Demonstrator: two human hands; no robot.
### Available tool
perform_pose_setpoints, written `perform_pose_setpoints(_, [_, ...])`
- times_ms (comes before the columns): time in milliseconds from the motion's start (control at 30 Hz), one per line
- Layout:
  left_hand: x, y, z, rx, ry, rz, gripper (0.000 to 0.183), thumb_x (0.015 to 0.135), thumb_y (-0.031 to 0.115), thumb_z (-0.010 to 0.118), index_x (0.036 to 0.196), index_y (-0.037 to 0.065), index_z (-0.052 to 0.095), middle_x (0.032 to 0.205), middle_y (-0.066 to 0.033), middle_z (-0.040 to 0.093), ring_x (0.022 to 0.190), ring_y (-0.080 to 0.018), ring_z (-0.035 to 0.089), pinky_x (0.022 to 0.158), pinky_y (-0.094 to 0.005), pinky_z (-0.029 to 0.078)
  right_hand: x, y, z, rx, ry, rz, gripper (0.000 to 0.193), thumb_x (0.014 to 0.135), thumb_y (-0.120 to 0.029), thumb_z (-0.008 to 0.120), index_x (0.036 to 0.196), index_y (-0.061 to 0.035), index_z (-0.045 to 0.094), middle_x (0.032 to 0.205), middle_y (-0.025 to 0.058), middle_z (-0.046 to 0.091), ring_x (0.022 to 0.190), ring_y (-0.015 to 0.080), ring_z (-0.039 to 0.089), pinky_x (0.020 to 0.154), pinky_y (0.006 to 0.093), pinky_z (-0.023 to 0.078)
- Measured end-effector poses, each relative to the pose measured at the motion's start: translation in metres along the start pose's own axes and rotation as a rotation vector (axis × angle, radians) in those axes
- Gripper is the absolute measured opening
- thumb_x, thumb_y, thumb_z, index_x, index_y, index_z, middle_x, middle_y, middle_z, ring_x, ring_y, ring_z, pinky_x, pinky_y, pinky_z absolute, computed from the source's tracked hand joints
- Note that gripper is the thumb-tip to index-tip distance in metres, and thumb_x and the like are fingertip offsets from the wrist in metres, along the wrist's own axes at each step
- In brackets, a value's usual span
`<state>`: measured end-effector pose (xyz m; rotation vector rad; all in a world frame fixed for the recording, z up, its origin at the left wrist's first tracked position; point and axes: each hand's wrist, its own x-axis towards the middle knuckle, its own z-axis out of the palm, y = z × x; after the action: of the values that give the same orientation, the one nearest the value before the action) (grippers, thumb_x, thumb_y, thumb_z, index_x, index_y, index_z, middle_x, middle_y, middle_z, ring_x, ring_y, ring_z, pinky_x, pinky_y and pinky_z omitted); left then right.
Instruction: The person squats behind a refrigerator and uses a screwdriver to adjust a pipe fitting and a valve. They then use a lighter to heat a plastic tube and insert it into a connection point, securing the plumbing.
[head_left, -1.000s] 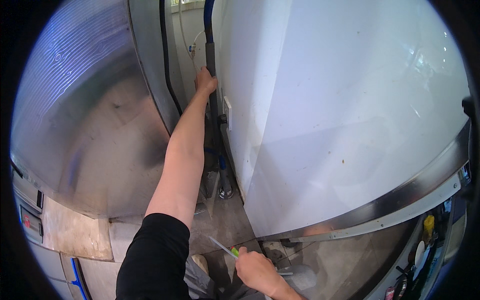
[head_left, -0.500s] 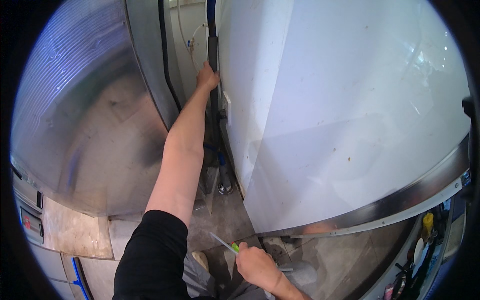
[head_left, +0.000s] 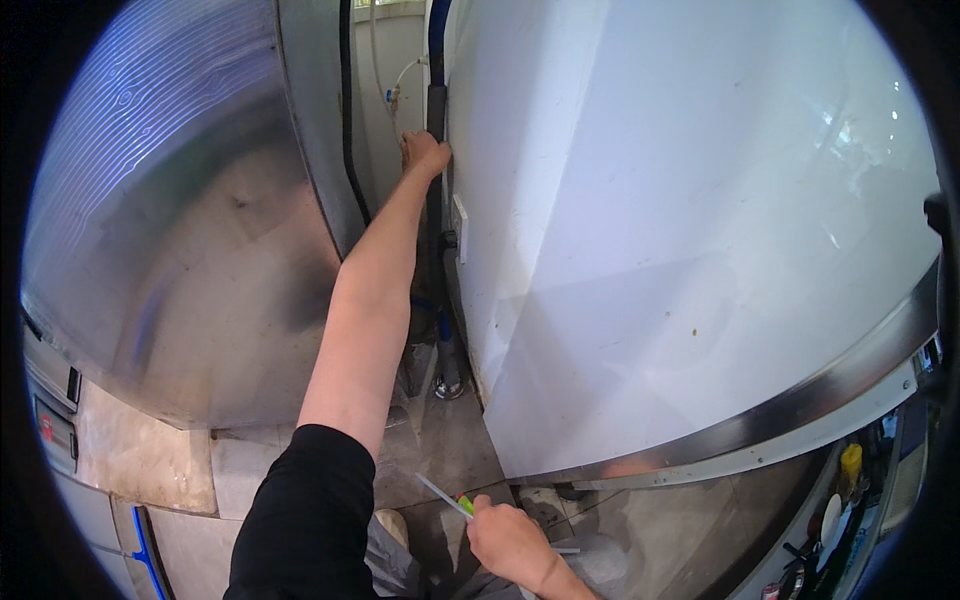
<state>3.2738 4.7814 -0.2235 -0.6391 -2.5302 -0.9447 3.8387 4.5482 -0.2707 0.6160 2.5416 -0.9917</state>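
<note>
My left arm reaches far forward into the gap between a steel panel and a white panel. There my left hand (head_left: pixel 425 154) is closed round an upright dark pipe (head_left: pixel 436 112) with a grey sleeve; some of its fingers are hidden. Low and near the floor, my right hand (head_left: pixel 512 540) grips a thin, pale, blade-like tool (head_left: pixel 440 494) with a bright green part (head_left: pixel 465 504) by the fingers. The tip points up and left. A short pale end sticks out behind that hand; I cannot make out whether it belongs to the same tool.
A shiny steel panel (head_left: pixel 190 260) stands left and a large white panel (head_left: pixel 680 220) right. Behind the left hand are a thin white tube with a blue fitting (head_left: pixel 391 95) and a black hose (head_left: pixel 348 120). A blue squeegee (head_left: pixel 148 552) lies lower left; assorted tools fill the lower right.
The view has shifted slightly, so the panels and pipe sit a little further right and lower. My left hand stays on the pipe, and my right hand keeps its hold on the thin tool.
</note>
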Motion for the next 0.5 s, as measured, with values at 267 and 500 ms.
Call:
perform_pose_setpoints(267, [-0.009, 0.037, -0.064, -0.212, -0.163, -0.007, 0.107, 0.085, 0.023, 0.065, 0.171, 0.024, 0.002, 0.139, -0.0239, 0.065, 0.125, -0.0416, 0.066, 0.114, -0.0487, 0.047, -0.007, 0.011, 0.004, 0.065, 0.078, -0.026, 0.024, 0.099, -0.016, 0.060, 0.103, 0.0064, 0.052, 0.077, 0.0307, 0.069, 0.078, 0.0532, 0.069, 0.075, 0.0622, 0.056])
perform_pose_setpoints(500, [0.004, 0.030, -0.060, -0.295, -0.175, 0.053, 0.109, 0.086, 0.021, 0.061, 0.169, 0.042, -0.007, 0.138, -0.0237, 0.067, 0.125, -0.0428, 0.065, 0.113, -0.0494, 0.047, -0.007, 0.011, 0.005, 0.077, 0.126, -0.091, 0.024, 0.099, -0.016, 0.060, 0.102, 0.0069, 0.053, 0.077, 0.0308, 0.069, 0.078, 0.0537, 0.069, 0.074, 0.0620, 0.056])
